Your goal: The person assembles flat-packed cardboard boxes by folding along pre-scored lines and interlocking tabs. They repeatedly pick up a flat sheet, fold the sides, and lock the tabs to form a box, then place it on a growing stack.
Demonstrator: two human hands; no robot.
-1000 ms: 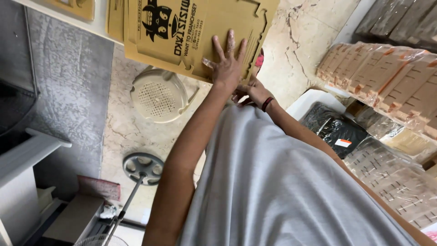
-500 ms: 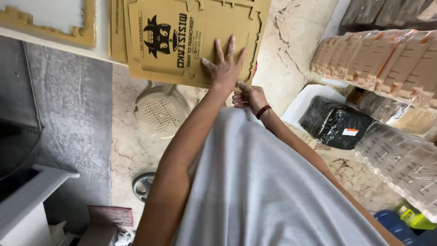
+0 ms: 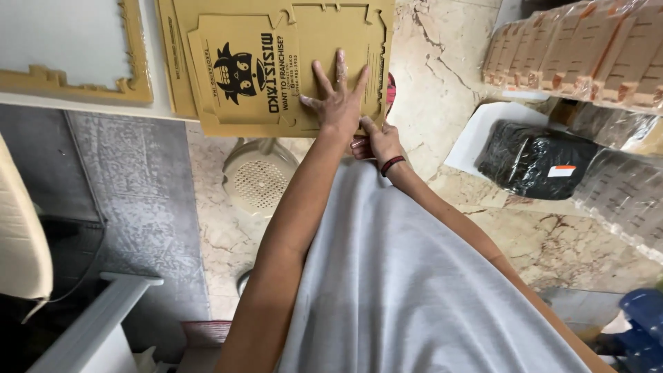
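1. At twelve o'clock in the head view, the left hand (image 3: pixel 336 100) lies flat on the flat cardboard box blank (image 3: pixel 276 62), fingers spread wide apart and palm pressed down, gripping nothing
2. Just at four o'clock of that hand, the right hand (image 3: pixel 376 141) pinches the lower edge of the same blank, fingers curled together on the cardboard; a dark wristband (image 3: pixel 392 164) circles its wrist
3. The blank is a tan die-cut sheet with notched edges, lying on the white tabletop (image 3: pixel 69 41) and overhanging its near edge; black print and a black cartoon emblem sit at nine o'clock of the left hand
4. At ten o'clock of the view, a tan cardboard offcut frame (image 3: pixel 135 76) lies on the tabletop, just beside the blank
5. Below the blank, at seven o'clock of the hands, a beige perforated plastic stool (image 3: pixel 259 181) stands on the marble floor (image 3: pixel 442 76)
6. At two o'clock, clear-wrapped bundles of brown cardboard (image 3: pixel 587 52) lie stacked
7. At three o'clock, a black plastic-wrapped package (image 3: pixel 525 159) with a small white and orange label (image 3: pixel 561 170) rests on a white sheet (image 3: pixel 483 128)
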